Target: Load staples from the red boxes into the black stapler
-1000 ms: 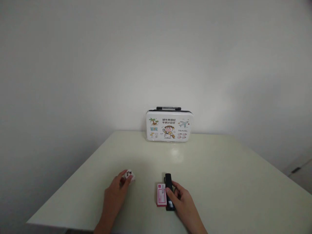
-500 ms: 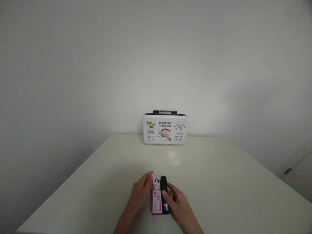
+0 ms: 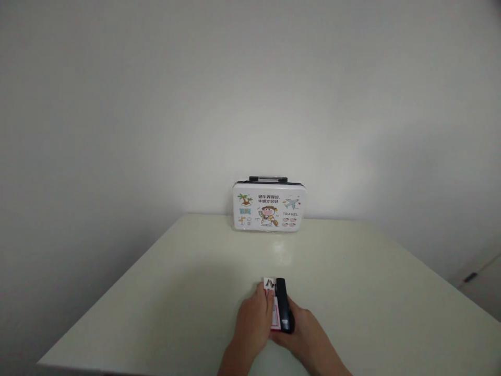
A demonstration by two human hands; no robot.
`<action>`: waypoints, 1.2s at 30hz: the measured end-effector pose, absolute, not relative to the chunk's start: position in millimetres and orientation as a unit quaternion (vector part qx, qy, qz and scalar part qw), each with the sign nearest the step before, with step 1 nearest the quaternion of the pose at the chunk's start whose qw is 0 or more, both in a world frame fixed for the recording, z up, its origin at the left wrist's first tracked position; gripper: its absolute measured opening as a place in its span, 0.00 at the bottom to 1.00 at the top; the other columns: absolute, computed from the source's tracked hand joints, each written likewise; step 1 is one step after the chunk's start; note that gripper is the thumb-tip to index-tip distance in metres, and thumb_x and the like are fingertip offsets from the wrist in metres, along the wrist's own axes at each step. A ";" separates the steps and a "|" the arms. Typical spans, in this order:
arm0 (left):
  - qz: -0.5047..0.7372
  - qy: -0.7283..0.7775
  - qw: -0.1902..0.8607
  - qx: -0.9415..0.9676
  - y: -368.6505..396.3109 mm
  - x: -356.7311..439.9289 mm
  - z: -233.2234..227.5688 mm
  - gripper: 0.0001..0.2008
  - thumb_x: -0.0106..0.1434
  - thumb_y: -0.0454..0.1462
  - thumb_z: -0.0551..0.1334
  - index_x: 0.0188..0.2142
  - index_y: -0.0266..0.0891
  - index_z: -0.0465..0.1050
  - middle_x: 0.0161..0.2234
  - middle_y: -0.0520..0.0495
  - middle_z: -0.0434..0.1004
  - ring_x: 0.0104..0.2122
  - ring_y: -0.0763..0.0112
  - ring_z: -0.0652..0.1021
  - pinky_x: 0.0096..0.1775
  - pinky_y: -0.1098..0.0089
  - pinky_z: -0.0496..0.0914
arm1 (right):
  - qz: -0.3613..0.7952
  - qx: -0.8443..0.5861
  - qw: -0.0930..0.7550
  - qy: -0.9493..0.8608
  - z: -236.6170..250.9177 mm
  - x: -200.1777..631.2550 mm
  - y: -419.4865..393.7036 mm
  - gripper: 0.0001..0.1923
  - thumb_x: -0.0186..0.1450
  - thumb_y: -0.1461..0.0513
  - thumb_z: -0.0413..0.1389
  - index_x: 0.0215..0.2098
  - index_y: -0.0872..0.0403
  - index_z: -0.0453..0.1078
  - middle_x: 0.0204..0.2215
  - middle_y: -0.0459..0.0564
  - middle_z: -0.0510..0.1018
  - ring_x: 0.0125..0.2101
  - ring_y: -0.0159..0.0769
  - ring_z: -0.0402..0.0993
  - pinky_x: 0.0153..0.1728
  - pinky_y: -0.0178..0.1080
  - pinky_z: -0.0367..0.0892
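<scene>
A white and pink box, printed with a small dark stapler picture at its far end, lies lengthwise away from me on the table. Against its right side rests a long black stapler. My left hand closes on the box from the left, a finger or thumb lying over its top. From the right, my right hand is closed around the stapler's side, with its thumb at the near end of the pair. Both hands hide parts of the two things; I cannot tell whether they are lifted.
On the pale table, a white cartoon-printed case with a black handle stands upright at the back, close to the grey wall. Far right, a small dark fitting shows beyond the table edge.
My left hand has closed onto the box from beside it. Box, stapler and both hands have shifted right and slightly away from me; my right thumb has moved from the stapler's top to the near end.
</scene>
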State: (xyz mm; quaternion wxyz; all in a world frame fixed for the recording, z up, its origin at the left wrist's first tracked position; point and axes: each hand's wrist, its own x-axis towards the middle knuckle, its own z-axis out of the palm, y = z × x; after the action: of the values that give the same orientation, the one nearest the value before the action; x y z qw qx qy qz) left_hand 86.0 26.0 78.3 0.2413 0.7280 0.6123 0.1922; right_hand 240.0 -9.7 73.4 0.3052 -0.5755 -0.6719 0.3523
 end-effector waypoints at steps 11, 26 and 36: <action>0.217 0.575 0.325 0.718 43.9 274.8 79.1 0.25 0.74 0.48 0.46 0.59 0.34 0.65 0.51 0.31 0.78 0.50 0.51 0.79 0.52 0.58 0.69 | 0.313 -0.618 0.269 -0.669 77.2 422.3 -6.4 0.32 0.56 0.50 0.65 0.55 0.57 0.72 0.41 0.51 0.83 0.40 0.46 0.77 0.39 0.39 0.69; 0.339 0.566 0.227 0.716 24.3 17.1 42.1 0.24 0.73 0.49 0.45 0.53 0.42 0.74 0.52 0.42 0.79 0.55 0.58 0.76 0.59 0.57 0.66 | 0.327 -0.501 0.342 -0.724 64.5 237.8 -29.9 0.26 0.70 0.47 0.54 0.60 0.49 0.72 0.45 0.54 0.81 0.49 0.46 0.77 0.53 0.47 0.69; 0.192 0.579 0.057 0.790 0.1 -35.3 6.1 0.28 0.70 0.44 0.51 0.69 0.59 0.56 0.71 0.59 0.53 0.70 0.59 0.57 0.69 0.47 0.51 | 0.186 -0.550 0.201 -0.789 42.9 180.1 -16.6 0.32 0.74 0.46 0.46 0.73 0.36 0.44 0.72 0.37 0.46 0.72 0.48 0.42 0.71 0.61 0.41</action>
State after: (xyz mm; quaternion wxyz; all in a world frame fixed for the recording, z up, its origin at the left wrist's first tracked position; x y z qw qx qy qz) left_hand -35.3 0.1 6.1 0.0565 0.7903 0.5793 0.1916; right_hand 180.1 -16.6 42.9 0.2006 -0.5498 -0.7892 0.1863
